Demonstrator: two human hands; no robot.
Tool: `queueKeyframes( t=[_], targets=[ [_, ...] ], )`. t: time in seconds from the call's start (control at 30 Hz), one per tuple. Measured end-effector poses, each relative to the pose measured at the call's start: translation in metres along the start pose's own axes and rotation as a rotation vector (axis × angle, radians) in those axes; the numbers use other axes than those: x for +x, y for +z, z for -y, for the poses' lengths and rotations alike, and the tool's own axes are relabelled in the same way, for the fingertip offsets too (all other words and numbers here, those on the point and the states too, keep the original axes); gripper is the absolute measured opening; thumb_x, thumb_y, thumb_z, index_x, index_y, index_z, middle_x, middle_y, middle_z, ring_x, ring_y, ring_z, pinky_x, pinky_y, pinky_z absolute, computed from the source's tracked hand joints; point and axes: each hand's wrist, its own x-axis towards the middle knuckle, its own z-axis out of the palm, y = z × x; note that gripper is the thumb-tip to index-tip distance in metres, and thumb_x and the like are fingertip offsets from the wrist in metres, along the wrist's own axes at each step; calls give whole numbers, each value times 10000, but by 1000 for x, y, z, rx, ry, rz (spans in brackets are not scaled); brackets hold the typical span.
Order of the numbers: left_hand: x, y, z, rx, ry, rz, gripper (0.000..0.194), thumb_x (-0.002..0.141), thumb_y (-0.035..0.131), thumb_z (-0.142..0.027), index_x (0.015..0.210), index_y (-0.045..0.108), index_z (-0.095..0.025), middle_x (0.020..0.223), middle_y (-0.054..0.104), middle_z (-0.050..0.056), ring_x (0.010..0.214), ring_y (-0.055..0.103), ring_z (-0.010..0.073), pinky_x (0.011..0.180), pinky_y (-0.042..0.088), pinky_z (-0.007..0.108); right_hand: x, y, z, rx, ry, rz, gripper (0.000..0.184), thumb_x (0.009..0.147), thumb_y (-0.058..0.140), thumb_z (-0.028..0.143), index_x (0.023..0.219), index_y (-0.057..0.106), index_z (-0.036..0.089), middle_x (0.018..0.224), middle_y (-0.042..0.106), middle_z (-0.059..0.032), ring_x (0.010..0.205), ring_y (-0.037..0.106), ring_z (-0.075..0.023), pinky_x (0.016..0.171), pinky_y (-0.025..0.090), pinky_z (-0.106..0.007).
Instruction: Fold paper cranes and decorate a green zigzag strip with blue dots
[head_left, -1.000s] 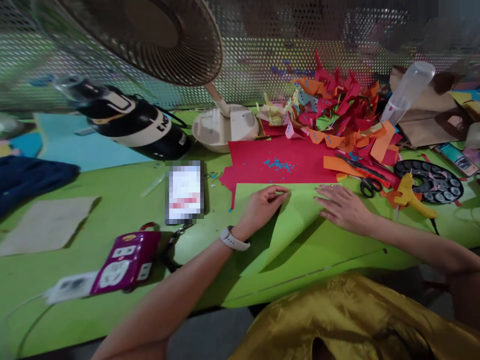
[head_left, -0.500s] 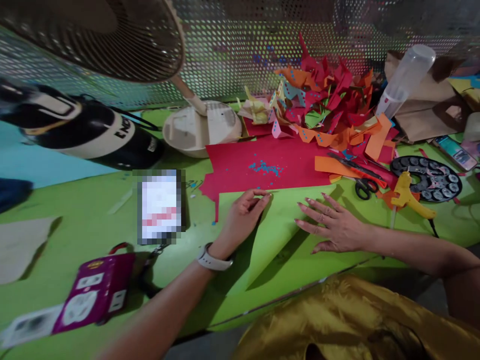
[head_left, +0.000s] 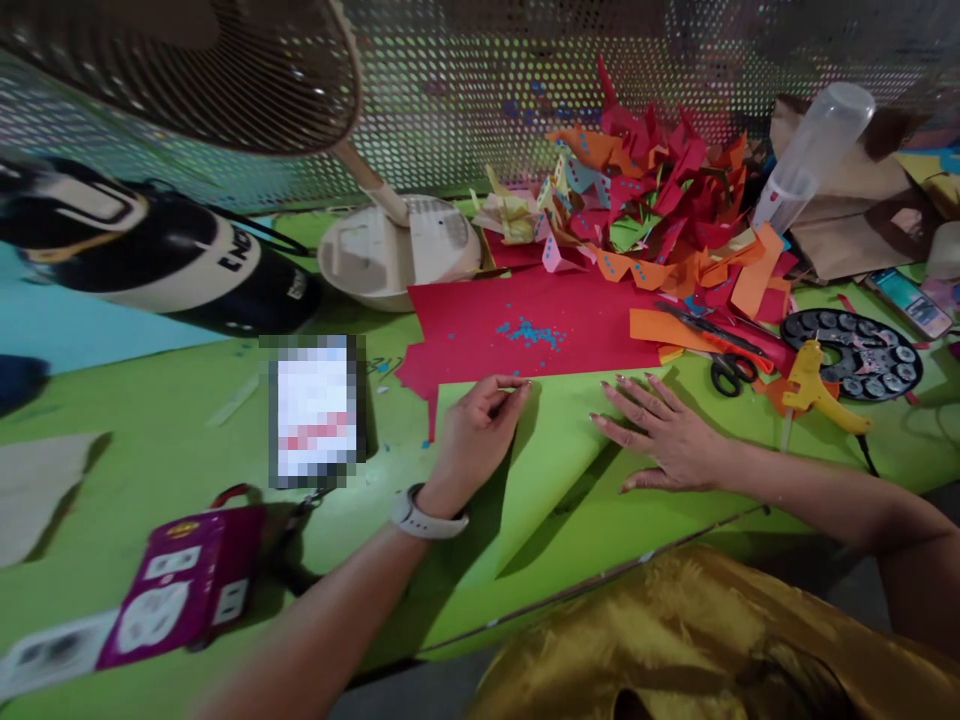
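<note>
A light green sheet of paper [head_left: 551, 470] lies on the green table, its near part curled up with a shadow beneath. My left hand [head_left: 480, 425], a pale watch band on its wrist, has thumb and forefinger pinched together at the sheet's upper part. Flat on the sheet's right side rests my right hand [head_left: 667, 435], fingers spread. Just beyond both hands is a red sheet [head_left: 465, 325] with a scatter of small blue paper bits [head_left: 532, 333] on it.
Folded coloured paper pieces [head_left: 660, 200] are heaped at the back. To the right are scissors [head_left: 731, 372], a yellow glue gun [head_left: 814, 385] and a black paint palette [head_left: 862, 350]. A fan base [head_left: 397, 255], black bottle [head_left: 202, 255], blurred-screen device [head_left: 315, 410] and purple pouch [head_left: 187, 580] occupy the left.
My right hand has slid slightly away from me over the green paper, its fingers now nearer the sheet's far edge. My left hand keeps its pinch, shifted slightly left in view.
</note>
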Motion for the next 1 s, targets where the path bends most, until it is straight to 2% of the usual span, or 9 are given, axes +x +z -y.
queueKeyframes(
  t=[0.1,0.17,0.37,0.6,0.73,0.9,1.0],
  targets=[
    [-2,-3,2,281,151,-63,342,870,550,-500,940,673,-189,625,649,-4,486,491,118,502,329,237,1,-1,-1,-6,-9,-10,828,927,379,703,1575,211,217,1647,158,-138,1529,112,-313,1224,146,-557],
    [-2,-5,1,401,198,-81,360,892,521,-498,949,694,-188,621,645,0,483,496,125,508,333,244,1,0,-3,-4,-22,-11,828,929,367,706,1572,222,206,1643,172,-141,1528,119,-312,1226,143,-551],
    [3,-7,3,547,239,-96,363,902,492,-481,913,716,-196,690,692,35,576,590,168,553,380,261,2,5,-5,19,1,44,844,917,358,728,1567,245,201,1632,209,-153,1521,162,-309,1224,149,-545],
    [7,-9,6,460,187,-83,313,856,541,-482,873,695,-209,723,713,36,616,618,180,578,416,267,1,3,-5,35,22,82,826,919,399,708,1564,261,212,1627,220,-164,1520,168,-312,1220,154,-548],
    [8,-12,1,340,133,-36,274,834,569,-466,840,683,-217,709,703,30,616,619,172,574,429,262,0,1,-5,6,13,78,808,934,409,679,1566,251,202,1623,232,-168,1509,204,-319,1206,203,-552],
    [9,-17,-1,179,64,40,307,821,589,-412,1021,662,-189,736,685,26,624,626,164,566,468,252,-2,3,-5,-33,9,40,797,929,445,663,1560,274,207,1612,266,-170,1496,239,-338,1181,257,-568],
    [6,-18,-5,218,116,26,315,845,583,-389,1074,649,-182,773,683,34,664,642,170,615,508,269,-2,4,-5,-43,7,33,790,928,455,657,1555,290,206,1608,276,-174,1491,252,-341,1174,269,-569]
  ],
)
